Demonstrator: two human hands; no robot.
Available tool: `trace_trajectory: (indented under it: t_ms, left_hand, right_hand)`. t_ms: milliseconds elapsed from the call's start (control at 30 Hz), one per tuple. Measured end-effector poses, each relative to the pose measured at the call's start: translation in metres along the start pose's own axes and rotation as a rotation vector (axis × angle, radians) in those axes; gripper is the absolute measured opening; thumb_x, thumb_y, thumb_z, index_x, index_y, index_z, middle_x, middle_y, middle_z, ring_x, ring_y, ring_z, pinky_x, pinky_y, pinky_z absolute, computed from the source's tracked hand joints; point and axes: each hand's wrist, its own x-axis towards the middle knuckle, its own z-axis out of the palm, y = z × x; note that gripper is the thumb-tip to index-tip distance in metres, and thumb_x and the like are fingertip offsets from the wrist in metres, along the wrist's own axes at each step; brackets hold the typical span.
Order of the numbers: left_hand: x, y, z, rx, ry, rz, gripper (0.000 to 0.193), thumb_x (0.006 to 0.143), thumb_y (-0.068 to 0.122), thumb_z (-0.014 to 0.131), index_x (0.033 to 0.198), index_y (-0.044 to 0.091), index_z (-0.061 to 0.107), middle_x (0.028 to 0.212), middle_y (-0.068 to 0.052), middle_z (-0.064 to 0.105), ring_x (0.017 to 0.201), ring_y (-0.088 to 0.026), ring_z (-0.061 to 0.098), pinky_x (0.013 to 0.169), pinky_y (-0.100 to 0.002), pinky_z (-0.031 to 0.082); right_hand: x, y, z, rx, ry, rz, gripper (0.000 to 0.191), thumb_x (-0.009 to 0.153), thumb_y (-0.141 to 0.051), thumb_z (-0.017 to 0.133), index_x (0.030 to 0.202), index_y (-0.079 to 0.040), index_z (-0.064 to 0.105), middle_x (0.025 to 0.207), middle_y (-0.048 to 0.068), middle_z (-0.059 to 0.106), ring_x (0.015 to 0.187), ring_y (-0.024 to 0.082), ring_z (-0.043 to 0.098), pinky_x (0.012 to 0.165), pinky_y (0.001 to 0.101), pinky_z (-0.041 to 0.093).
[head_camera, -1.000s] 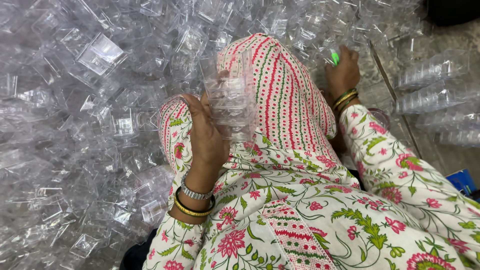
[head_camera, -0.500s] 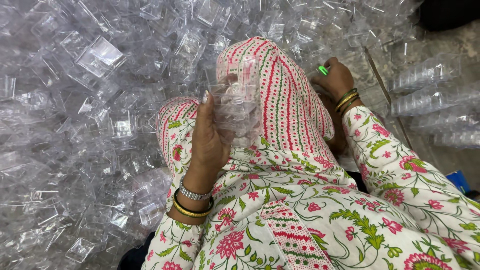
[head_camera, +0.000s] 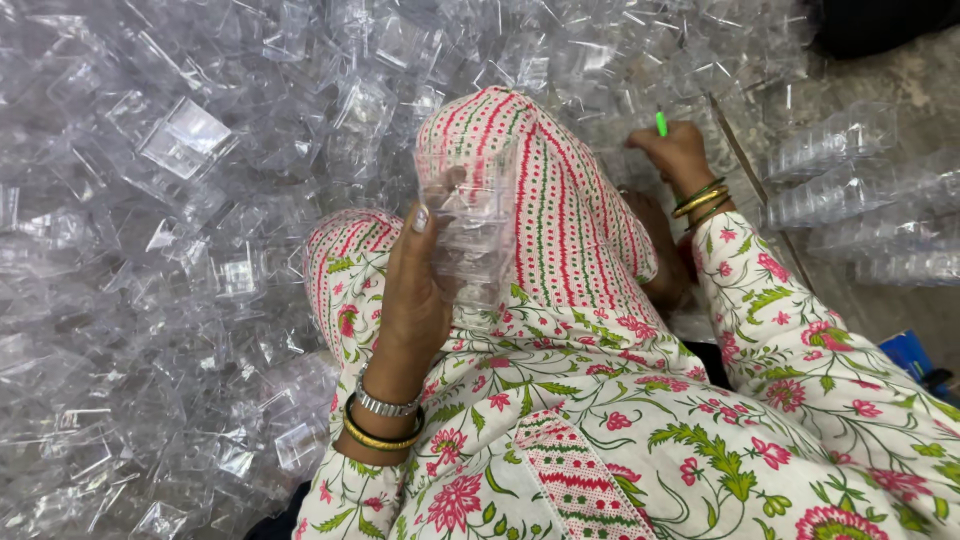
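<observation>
Over raised knee, left hand (head_camera: 415, 300) fingers still around clear stack (head_camera: 475, 235), now higher.

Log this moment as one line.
left hand: holds clear cups | right hand: holds green pen | around: clear cup pile

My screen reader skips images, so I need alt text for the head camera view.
The left hand holds a stack of clear plastic containers over a knee clad in floral cloth. The right hand grips a green tool above a heap of loose clear containers.
</observation>
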Motion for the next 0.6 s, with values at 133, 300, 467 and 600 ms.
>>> trace_trajectory:
  t_ms: [133, 300, 467, 600]
  left_hand:
    - [-0.007, 0.007, -0.004, 0.947, -0.107, 0.427, 0.048, 0.123, 0.029, 0.028, 0.156, -0.001, 0.043, 0.162, -0.011, 0.051, 0.149, -0.021, 0.050, 0.132, -0.038, 0.041]
    - [-0.011, 0.014, 0.007, 0.793, 0.035, 0.145, 0.052, 0.111, 0.028, 0.031, 0.152, -0.001, 0.045, 0.153, -0.013, 0.054, 0.120, -0.020, 0.054, 0.106, -0.034, 0.042]
    - [-0.007, 0.013, 0.014, 0.482, 0.018, 0.009, 0.053, 0.108, 0.025, 0.049, 0.153, -0.002, 0.046, 0.145, -0.012, 0.059, 0.128, -0.018, 0.058, 0.109, -0.034, 0.047]
    - [-0.005, 0.006, 0.009, 0.360, -0.011, -0.184, 0.058, 0.099, 0.018, 0.057, 0.152, 0.002, 0.043, 0.129, -0.012, 0.067, 0.105, -0.019, 0.067, 0.087, -0.034, 0.058]
  right_hand:
    - [-0.026, -0.020, -0.023, 0.311, -0.042, -0.151, 0.026, 0.094, -0.033, 0.071, 0.097, -0.007, 0.074, 0.075, -0.002, 0.060, 0.051, 0.008, 0.046, 0.046, 0.0277, 0.033]
    - [-0.060, -0.077, -0.043, 0.818, -0.253, -0.020, 0.033, 0.090, -0.036, 0.067, 0.109, -0.009, 0.069, 0.086, 0.011, 0.072, 0.044, 0.006, 0.043, 0.040, 0.0244, 0.034]
    - [-0.091, -0.134, -0.051, 0.832, -0.481, -0.215, 0.042, 0.095, -0.034, 0.062, 0.114, 0.004, 0.070, 0.089, 0.015, 0.071, 0.043, 0.005, 0.037, 0.041, 0.0240, 0.032]
    - [-0.110, -0.163, -0.055, 0.795, -0.570, -0.310, 0.046, 0.093, -0.032, 0.062, 0.119, 0.005, 0.069, 0.090, 0.015, 0.070, 0.042, 0.006, 0.038, 0.040, 0.0243, 0.032]
